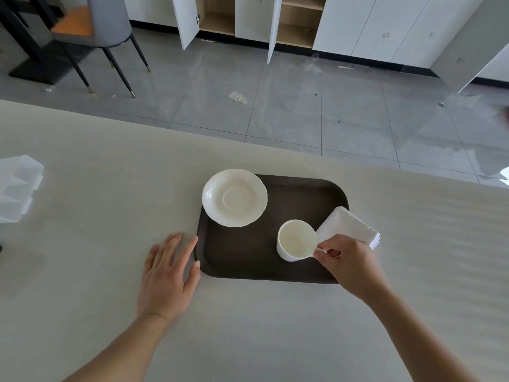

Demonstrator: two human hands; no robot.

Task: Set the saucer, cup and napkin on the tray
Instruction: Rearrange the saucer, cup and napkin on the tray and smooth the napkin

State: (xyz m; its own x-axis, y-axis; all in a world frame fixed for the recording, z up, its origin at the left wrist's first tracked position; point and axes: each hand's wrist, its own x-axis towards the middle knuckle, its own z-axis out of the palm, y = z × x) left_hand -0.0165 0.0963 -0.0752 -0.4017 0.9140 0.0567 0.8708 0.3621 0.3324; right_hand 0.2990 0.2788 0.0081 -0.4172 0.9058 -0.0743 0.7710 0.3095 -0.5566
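A dark brown tray (248, 252) lies on the pale table. A white saucer (234, 197) rests on its far left corner, its rim overhanging the tray's edge. An empty white cup (296, 239) stands upright on the tray's right half. My right hand (349, 261) pinches the cup's handle. A folded white napkin (348, 227) lies across the tray's right edge, partly on the table, just behind that hand. My left hand (168, 274) lies flat on the table, fingers spread, its fingertips touching the tray's left edge.
A translucent plastic container (16, 186) sits at the table's left edge. The table's far edge (248, 142) runs diagonally behind the tray. Beyond it are a tiled floor, a chair (104, 31) and open white cabinets (248, 20).
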